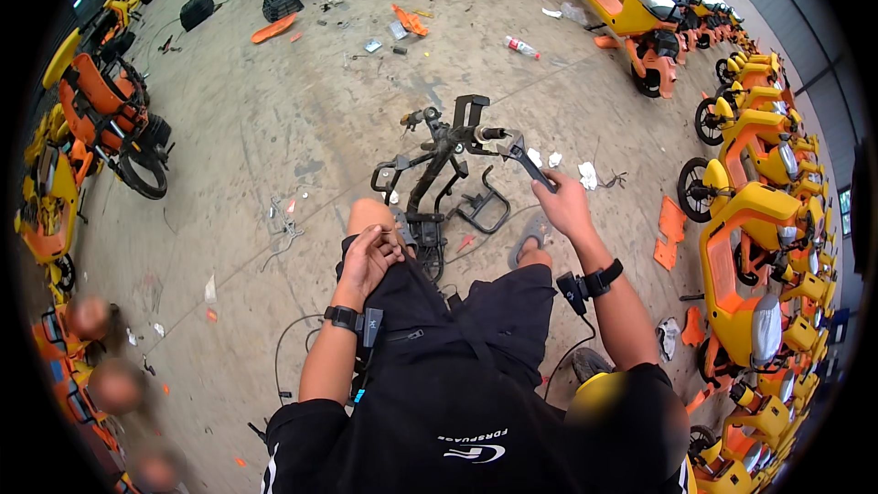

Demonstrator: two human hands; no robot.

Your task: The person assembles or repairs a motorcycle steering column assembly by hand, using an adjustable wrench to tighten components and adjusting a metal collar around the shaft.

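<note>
A bare black scooter frame (425, 185) stands in front of me, its steering-head end raised and a bracket at its top. In my right hand (569, 206) is the dark handle of a wrench (529, 161). The wrench's jaw end is at the metal tube (494, 134) on top of the frame; whether it grips the tube is too small to tell. My left hand (370, 261) lies over my left thigh near the knee, beside the frame's lower end. Its fingers are curled in, and what they hold, if anything, is hidden.
A black metal loop bracket (485, 210) lies beside the frame. Yellow and orange scooters (759, 220) line the right side; others (110, 123) stand on the left. Orange panels (669, 230), a bottle (521, 47) and black baskets (282, 5) litter the floor. Another person's yellow cap (594, 393) is close at my right.
</note>
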